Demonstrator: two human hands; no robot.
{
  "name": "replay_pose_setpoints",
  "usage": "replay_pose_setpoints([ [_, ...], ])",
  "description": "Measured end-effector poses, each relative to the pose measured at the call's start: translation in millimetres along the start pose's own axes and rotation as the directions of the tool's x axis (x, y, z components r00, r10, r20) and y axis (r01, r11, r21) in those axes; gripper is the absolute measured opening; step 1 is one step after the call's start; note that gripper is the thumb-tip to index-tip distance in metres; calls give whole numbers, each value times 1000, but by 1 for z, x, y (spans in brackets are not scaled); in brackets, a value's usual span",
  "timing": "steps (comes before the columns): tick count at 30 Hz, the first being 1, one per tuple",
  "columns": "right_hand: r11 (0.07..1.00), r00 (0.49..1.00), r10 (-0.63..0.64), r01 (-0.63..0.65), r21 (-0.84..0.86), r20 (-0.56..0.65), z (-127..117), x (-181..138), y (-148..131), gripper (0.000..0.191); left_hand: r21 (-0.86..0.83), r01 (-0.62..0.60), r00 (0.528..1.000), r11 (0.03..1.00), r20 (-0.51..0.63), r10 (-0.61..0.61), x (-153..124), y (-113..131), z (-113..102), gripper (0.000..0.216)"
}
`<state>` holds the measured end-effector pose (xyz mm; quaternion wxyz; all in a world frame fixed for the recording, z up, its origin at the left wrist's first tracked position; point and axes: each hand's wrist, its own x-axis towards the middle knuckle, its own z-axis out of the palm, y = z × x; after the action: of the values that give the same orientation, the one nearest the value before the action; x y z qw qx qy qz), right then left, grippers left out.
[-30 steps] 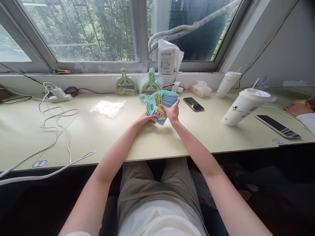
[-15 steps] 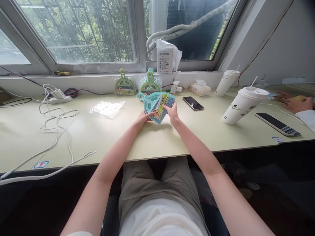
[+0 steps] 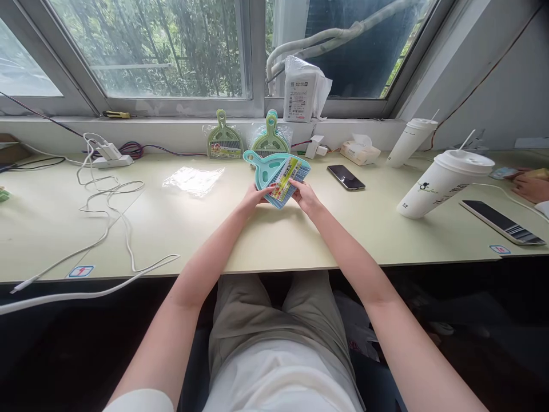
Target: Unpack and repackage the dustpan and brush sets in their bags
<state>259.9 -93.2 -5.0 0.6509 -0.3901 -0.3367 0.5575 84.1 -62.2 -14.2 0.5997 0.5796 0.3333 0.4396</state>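
A turquoise mini dustpan and brush set [image 3: 268, 166] is held tilted above the desk, handle toward the upper left. A green-yellow printed label [image 3: 286, 177] crosses its bluish bristles. My left hand [image 3: 255, 197] grips the lower left edge, thumb over the label's lower end. On the right side, my right hand [image 3: 305, 195] is closed on the bristle edge with its thumb on the front. Fingers behind the set are partly hidden. Two wrapped sets lean on the wall behind: a green dustpan set [image 3: 225, 140] and a stacked green and turquoise one [image 3: 271, 137].
Clear plastic wrapping [image 3: 194, 181] lies left of my hands, with white cables [image 3: 115, 200] farther left. A phone [image 3: 345, 177], a tissue pack [image 3: 359, 151], two lidded cups including a near one [image 3: 444, 186], and another phone [image 3: 501, 222] are rightward. Another person's hand [image 3: 530, 187] is at far right.
My right hand has shifted lower along the set's edge, its thumb now beside the label's middle. The set stays in both hands. The whole view has shifted slightly.
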Motion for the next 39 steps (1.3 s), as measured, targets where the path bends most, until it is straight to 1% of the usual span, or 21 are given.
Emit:
replay_pose_setpoints([
  [3,1000,999,29,-29,0,-17,1,-1,0,6,-7,16,1000,1000,3,-16,2,1,-2,54],
  [5,999,999,33,-33,7,-9,2,-2,0,5,-42,28,999,999,17,-27,3,2,-4,52],
  [8,999,999,38,-38,13,9,3,-4,0,6,-99,49,997,994,71,-42,3,5,-6,49],
  [11,999,999,39,-40,6,13,4,-4,1,7,-110,64,992,992,118,-51,1,8,-8,45],
  [14,999,999,32,-32,-9,18,4,-2,1,7,-115,55,990,992,139,-39,-1,10,-8,43],
  [18,1000,1000,-9,9,-19,-5,4,-1,4,8,-126,34,985,991,170,-13,-1,10,-8,47],
  [21,999,1000,-29,29,-24,3,5,-1,6,8,-130,29,988,991,156,-8,1,8,-10,47],
  [26,1000,999,-19,19,-3,28,4,-1,7,7,-143,26,993,989,120,-9,2,7,-12,39],
  [31,1000,1000,-4,4,-14,25,4,0,5,9,-143,24,991,989,130,-5,0,10,-10,41],
  [35,999,999,31,-30,-42,14,3,1,4,11,-140,66,988,988,149,-45,1,9,-14,41],
  [39,996,997,69,-67,-54,38,2,-2,3,11,-144,93,982,985,174,-68,2,6,-19,37],
])
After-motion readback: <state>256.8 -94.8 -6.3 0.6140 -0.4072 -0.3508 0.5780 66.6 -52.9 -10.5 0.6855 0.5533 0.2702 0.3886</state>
